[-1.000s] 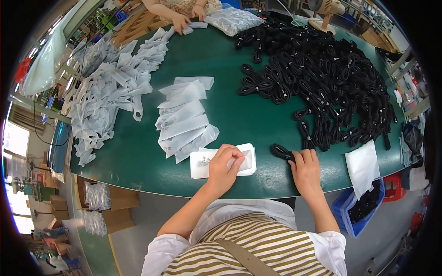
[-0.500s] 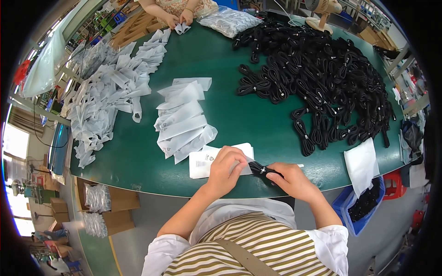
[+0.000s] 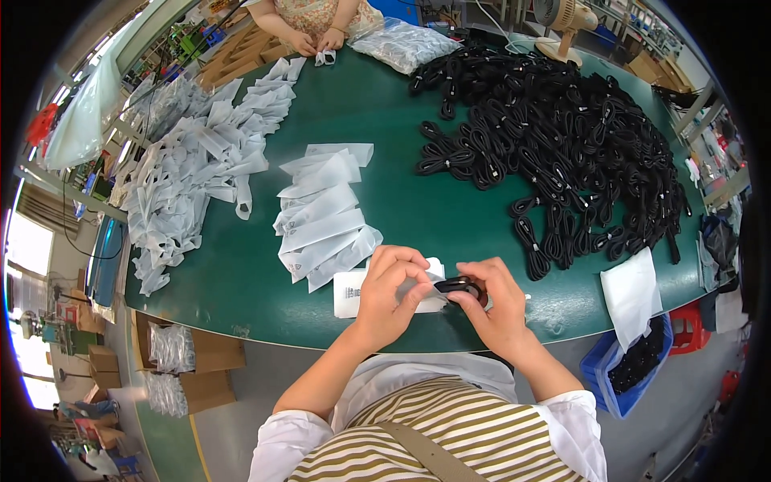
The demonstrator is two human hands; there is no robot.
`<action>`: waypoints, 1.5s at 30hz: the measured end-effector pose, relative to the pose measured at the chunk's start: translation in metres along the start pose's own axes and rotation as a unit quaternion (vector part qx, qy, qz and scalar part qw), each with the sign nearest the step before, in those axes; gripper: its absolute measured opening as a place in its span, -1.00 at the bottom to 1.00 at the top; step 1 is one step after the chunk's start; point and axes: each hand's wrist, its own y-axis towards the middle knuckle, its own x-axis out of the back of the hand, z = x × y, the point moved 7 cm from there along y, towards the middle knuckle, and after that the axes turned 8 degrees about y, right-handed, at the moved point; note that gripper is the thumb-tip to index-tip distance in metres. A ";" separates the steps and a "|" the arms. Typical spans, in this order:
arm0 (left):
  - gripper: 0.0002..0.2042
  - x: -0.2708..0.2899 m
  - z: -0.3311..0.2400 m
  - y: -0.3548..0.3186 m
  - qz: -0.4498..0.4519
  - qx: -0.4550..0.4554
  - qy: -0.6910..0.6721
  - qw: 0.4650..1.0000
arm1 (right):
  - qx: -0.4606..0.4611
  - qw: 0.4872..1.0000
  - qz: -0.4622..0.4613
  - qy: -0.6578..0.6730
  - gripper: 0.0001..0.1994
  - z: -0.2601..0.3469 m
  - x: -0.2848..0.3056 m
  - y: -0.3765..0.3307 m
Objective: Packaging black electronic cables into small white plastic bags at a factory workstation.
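Black cable coil, clamped in R hand, is at frosted bag pinched by L hand, nr table edge; prob. best to keep bag mouth wide & coil compact.

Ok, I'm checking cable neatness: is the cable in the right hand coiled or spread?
Coiled: the black cable shows as a compact, rounded loop in the right hand, no loose length visible.
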 end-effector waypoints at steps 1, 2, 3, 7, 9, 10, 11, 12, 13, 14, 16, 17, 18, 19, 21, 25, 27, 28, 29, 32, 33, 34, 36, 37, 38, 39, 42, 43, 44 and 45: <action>-0.88 0.001 0.001 0.002 0.005 0.013 -0.016 1.000 | 0.015 0.998 -0.028 0.050 -0.60 0.000 0.000 0.002; -0.88 0.003 0.001 0.002 0.004 0.012 -0.015 1.000 | 0.029 0.993 -0.055 0.102 -0.59 -0.001 0.000 0.004; -0.89 0.003 0.005 0.001 0.016 0.042 -0.059 0.997 | 0.044 0.984 -0.082 0.153 -0.58 0.001 0.001 0.006; -0.87 0.002 0.014 0.003 0.032 0.124 -0.238 0.963 | 0.122 0.975 -0.067 0.173 -0.58 0.023 0.002 0.013; -0.83 -0.003 0.017 0.007 0.019 0.169 -0.413 0.895 | 0.134 0.978 -0.051 0.152 -0.58 0.029 -0.004 0.018; -0.83 -0.003 0.015 0.010 0.018 0.168 -0.413 0.895 | 0.144 0.980 -0.036 0.131 -0.58 0.032 -0.008 0.021; -0.81 -0.004 0.013 0.013 0.021 0.174 -0.443 0.879 | 0.153 0.982 -0.021 0.110 -0.58 0.034 -0.012 0.023; -0.80 -0.006 0.011 0.014 0.024 0.180 -0.472 0.862 | 0.154 0.982 -0.020 0.110 -0.58 0.033 -0.013 0.025; -0.78 -0.008 0.010 0.015 0.027 0.187 -0.501 0.845 | 0.155 0.983 -0.013 0.097 -0.59 0.030 -0.017 0.026; -0.78 -0.009 0.010 0.014 0.026 0.187 -0.501 0.845 | 0.155 0.984 -0.007 0.084 -0.59 0.027 -0.020 0.028; -0.78 -0.012 0.016 0.011 0.013 0.205 -0.498 0.843 | 0.156 0.985 0.001 0.073 -0.59 0.026 -0.024 0.028; -0.78 -0.012 0.018 0.011 0.006 0.214 -0.496 0.842 | 0.173 0.982 -0.008 0.071 -0.62 0.029 -0.024 0.026; -0.78 -0.010 0.018 0.012 0.004 0.214 -0.494 0.842 | 0.190 0.979 -0.017 0.069 -0.64 0.031 -0.024 0.024; -0.77 -0.008 0.019 0.013 -0.001 0.224 -0.498 0.838 | 0.207 0.976 -0.026 0.067 -0.66 0.033 -0.024 0.023; -0.75 -0.005 0.020 0.016 -0.010 0.242 -0.507 0.827 | 0.213 0.975 -0.024 0.056 -0.69 0.031 -0.022 0.025; -0.71 -0.005 0.013 0.009 0.008 0.149 -0.459 0.876 | 0.178 0.980 -0.050 0.077 -0.78 0.028 -0.015 0.031; -0.66 -0.003 0.011 0.001 0.059 0.170 -0.334 0.925 | 0.081 0.977 -0.112 0.162 -0.82 0.016 -0.003 0.038; -0.60 0.000 0.013 -0.004 0.111 0.186 -0.202 0.955 | 0.081 0.977 -0.112 0.162 -0.82 0.014 0.000 0.041; -0.55 0.004 0.018 -0.010 0.162 0.197 -0.069 0.964 | 0.093 0.984 -0.108 0.109 -0.83 0.012 0.005 0.041; -0.50 0.060 0.046 0.007 0.026 0.066 0.253 0.965 | 0.115 0.989 -0.097 -0.002 -0.85 0.001 0.025 0.037; -0.49 0.077 0.058 0.017 0.010 0.019 0.325 0.946 | 0.081 0.986 -0.117 -0.089 -0.86 -0.013 0.035 0.034; -0.48 0.093 0.074 0.025 0.003 0.017 0.356 0.934 | 0.047 0.973 -0.136 -0.182 -0.86 -0.021 0.046 0.028; -0.48 0.106 0.099 0.027 -0.004 0.013 0.386 0.923 | 0.013 0.950 -0.127 -0.285 -0.84 -0.040 0.063 0.016; -0.51 0.110 0.108 0.024 -0.010 -0.006 0.416 0.909 | -0.015 0.918 -0.116 -0.378 -0.81 -0.051 0.067 0.013; -0.53 0.112 0.115 0.020 -0.017 -0.025 0.447 0.894 | -0.042 0.877 -0.103 -0.467 -0.79 -0.060 0.070 0.011; -0.56 0.107 0.107 0.026 -0.021 -0.046 0.470 0.881 | -0.048 0.875 -0.104 -0.470 -0.79 -0.068 0.072 0.008; -0.59 0.075 0.063 0.022 -0.048 -0.062 0.389 0.918 | -0.041 0.878 -0.090 -0.468 -0.76 -0.083 0.074 -0.001; -0.63 0.055 0.054 0.013 -0.013 -0.051 0.287 0.956 | -0.041 0.879 -0.088 -0.468 -0.76 -0.085 0.073 -0.003; -0.68 0.035 0.044 0.004 0.021 -0.039 0.183 0.982 | -0.032 0.888 -0.099 -0.449 -0.77 -0.085 0.072 -0.004; -0.72 0.012 0.036 -0.006 0.058 -0.020 0.136 0.989 | -0.025 0.896 -0.110 -0.430 -0.77 -0.085 0.071 -0.004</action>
